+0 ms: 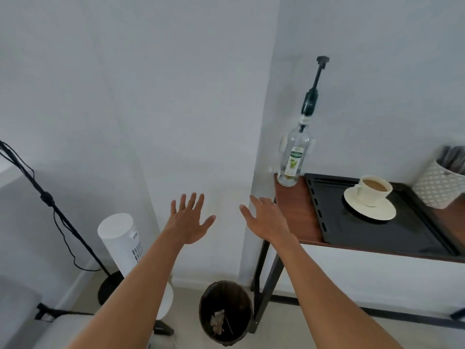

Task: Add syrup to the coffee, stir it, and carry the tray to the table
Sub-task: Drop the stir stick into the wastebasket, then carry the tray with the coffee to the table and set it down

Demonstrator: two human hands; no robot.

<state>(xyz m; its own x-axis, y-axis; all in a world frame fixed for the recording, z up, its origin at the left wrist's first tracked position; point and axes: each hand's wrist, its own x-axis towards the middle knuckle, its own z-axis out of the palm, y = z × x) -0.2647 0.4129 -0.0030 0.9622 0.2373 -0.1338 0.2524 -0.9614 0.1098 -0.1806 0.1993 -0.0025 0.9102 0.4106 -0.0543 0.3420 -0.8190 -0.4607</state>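
A clear syrup bottle [295, 157] with a tall dark pump stands at the left end of a wooden shelf [294, 215]. Right of it lies a black tray [377, 238] carrying a white cup of coffee [375, 188] on a white saucer [372, 210]. My left hand [190, 220] is stretched out in the air, fingers spread, well left of the shelf. My right hand [266, 217] is also spread and holds nothing, hovering just off the shelf's left edge, below and left of the bottle.
A white patterned holder [439, 183] with dark utensils stands at the tray's far right. On the floor sit a dark waste bin [225, 311], a white tower fan [120, 243] and a black stand with a cable [50, 205]. A white wall is ahead.
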